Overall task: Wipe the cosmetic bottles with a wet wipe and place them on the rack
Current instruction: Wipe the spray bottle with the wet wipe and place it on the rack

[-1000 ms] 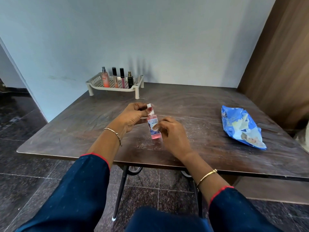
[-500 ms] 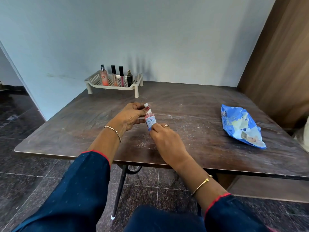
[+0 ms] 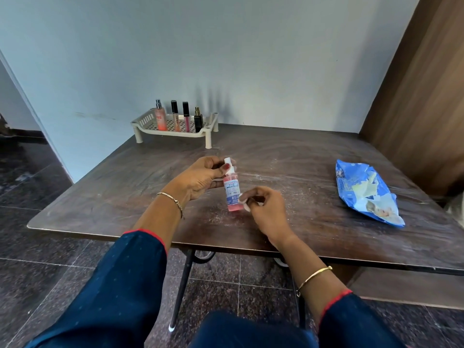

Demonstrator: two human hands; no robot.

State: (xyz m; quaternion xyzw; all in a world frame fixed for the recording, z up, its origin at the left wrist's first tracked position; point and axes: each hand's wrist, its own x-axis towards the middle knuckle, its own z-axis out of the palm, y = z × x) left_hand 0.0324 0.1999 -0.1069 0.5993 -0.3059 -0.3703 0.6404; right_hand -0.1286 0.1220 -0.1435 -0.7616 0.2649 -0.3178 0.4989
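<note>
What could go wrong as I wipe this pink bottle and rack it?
Your left hand holds the small pink spray bottle only near its white cap while the right hand rubs a small white wipe low down; wet plastic might slip. The cream plastic rack already holds four narrow bottles upright in a row, so adding this one could topple them.

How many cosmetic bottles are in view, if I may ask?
5. Four stand on the rack: peach spray bottle, gold tube, pink tube, black bottle. The fifth, a pink spray bottle, is in the left hand. None seems hidden.
</note>
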